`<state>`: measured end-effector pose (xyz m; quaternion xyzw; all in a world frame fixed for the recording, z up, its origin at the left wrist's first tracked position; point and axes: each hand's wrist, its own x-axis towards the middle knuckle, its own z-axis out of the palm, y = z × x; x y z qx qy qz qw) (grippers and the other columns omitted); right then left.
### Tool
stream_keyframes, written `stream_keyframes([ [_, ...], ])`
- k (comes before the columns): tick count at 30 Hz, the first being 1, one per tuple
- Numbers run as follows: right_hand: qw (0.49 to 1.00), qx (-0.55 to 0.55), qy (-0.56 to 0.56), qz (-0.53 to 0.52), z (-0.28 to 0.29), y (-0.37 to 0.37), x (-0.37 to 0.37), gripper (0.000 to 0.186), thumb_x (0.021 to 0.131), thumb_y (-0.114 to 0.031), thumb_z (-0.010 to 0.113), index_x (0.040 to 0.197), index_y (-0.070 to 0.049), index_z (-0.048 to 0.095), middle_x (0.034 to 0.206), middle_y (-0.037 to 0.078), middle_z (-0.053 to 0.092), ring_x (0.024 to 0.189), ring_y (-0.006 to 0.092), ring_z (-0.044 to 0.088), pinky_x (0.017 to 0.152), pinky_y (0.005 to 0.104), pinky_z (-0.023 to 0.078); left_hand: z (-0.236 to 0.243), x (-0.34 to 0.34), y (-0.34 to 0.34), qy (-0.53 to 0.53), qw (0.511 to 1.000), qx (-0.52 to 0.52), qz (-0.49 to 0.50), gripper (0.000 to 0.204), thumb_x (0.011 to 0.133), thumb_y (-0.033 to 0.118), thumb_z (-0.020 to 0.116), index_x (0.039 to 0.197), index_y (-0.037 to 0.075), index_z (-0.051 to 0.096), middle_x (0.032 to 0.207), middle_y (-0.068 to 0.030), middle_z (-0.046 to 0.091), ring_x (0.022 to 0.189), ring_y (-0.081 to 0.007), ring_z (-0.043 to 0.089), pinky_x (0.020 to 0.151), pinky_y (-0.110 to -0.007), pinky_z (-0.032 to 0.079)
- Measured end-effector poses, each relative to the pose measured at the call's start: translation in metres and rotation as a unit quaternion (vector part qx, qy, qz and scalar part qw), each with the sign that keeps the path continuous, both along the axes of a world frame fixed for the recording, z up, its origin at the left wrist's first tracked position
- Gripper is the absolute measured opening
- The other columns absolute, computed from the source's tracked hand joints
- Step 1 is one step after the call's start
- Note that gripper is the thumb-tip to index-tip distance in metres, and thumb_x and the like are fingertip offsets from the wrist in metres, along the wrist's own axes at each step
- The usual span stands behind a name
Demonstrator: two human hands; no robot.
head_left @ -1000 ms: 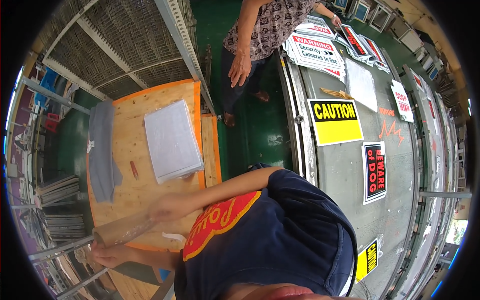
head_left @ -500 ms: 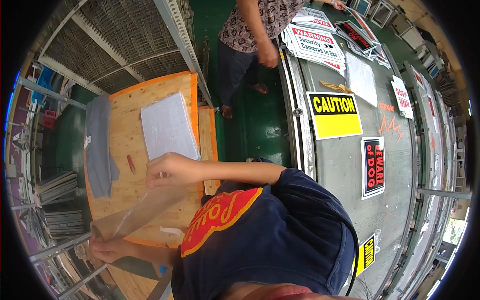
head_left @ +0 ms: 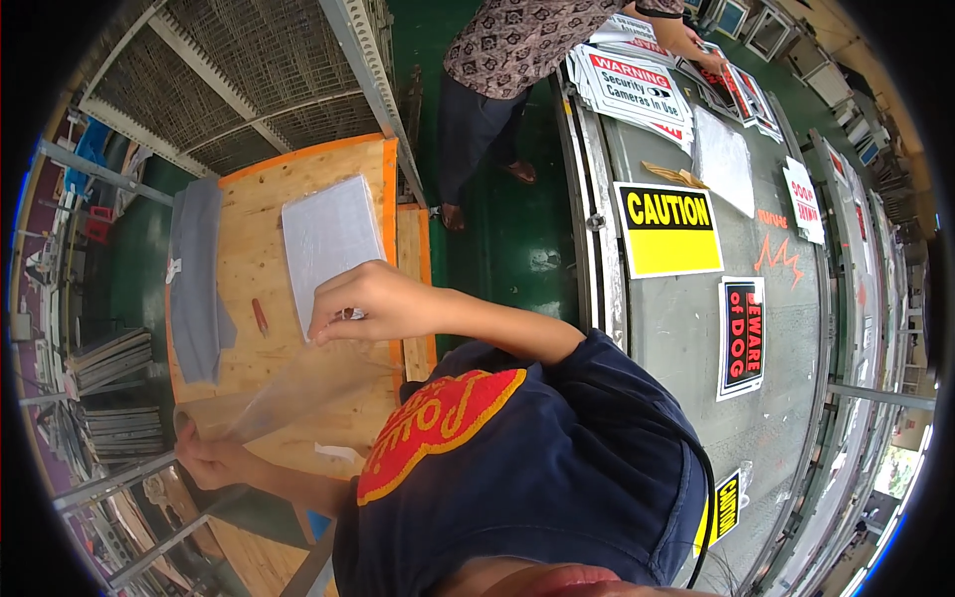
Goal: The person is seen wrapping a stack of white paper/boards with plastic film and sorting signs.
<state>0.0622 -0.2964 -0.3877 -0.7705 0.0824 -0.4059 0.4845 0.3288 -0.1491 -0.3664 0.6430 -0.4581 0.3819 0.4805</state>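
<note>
A sheet or bag of clear plastic film stretches between my two hands above the wooden table. My right hand pinches its upper edge, beside the near end of a stack of whitish plastic bags or sheets. At the table's left near corner, my left hand grips the film's other side, slightly blurred. On the wood, left of my right hand, lies a small red-handled tool. A white strip rests near my left forearm.
Grey cloth covers the left side of the orange-edged wooden table. A wire rack stands beyond it. On the right, a grey table carries several printed signs. Another person stands beside it, reaching over the signs.
My right hand has moved slightly up and right, drawing the film with it. My left hand has shifted a little upward. The other person's arms now reach further over the signs.
</note>
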Motion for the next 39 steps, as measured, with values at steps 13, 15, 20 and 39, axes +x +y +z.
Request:
stream_keyframes([
  [13, 0.994, 0.055, -0.003, -0.092, 0.022, -0.023, -0.051, 0.005, 0.077, -0.007, 0.065, 0.079, -0.003, 0.064, 0.077, 0.005, 0.064, 0.068, 0.0127, 0.060, 0.061, 0.0238, 0.045, 0.002, 0.004, -0.012, -0.019, 1.000, 0.017, -0.017, 0.037, 0.094, 0.027, 0.042, 0.077, 0.000, 0.061, 0.074, -0.0074, 0.063, 0.066, -0.0186, 0.060, 0.058, -0.027, 0.048],
  [15, 0.993, 0.084, 0.016, -0.081, 0.022, -0.022, -0.048, 0.004, 0.077, -0.006, 0.064, 0.081, -0.003, 0.063, 0.082, 0.006, 0.064, 0.074, 0.0145, 0.060, 0.064, 0.0242, 0.045, 0.001, 0.001, -0.013, -0.025, 1.000, 0.010, -0.004, 0.037, 0.094, 0.027, 0.042, 0.077, 0.000, 0.061, 0.074, -0.0073, 0.063, 0.066, -0.0184, 0.060, 0.058, -0.028, 0.048],
  [20, 0.939, -0.140, -0.069, -0.306, 0.030, -0.009, -0.010, 0.026, 0.072, -0.012, 0.062, 0.097, -0.008, 0.056, 0.104, 0.010, 0.055, 0.096, 0.0267, 0.051, 0.082, 0.0366, 0.037, 0.002, -0.006, -0.012, 0.014, 1.000, -0.004, 0.007, 0.037, 0.094, 0.025, 0.041, 0.076, 0.000, 0.061, 0.073, -0.0065, 0.062, 0.065, -0.0179, 0.058, 0.057, -0.028, 0.047],
  [39, 0.981, -0.192, 0.003, -0.027, 0.033, 0.047, 0.094, 0.015, 0.070, -0.027, 0.065, 0.071, -0.013, 0.061, 0.070, 0.002, 0.053, 0.066, 0.0233, 0.057, 0.051, 0.0354, 0.042, 0.001, -0.022, -0.004, -0.052, 0.998, -0.018, -0.006, 0.041, 0.095, 0.026, 0.039, 0.071, 0.000, 0.060, 0.067, -0.0069, 0.060, 0.059, -0.0180, 0.058, 0.051, -0.027, 0.048],
])
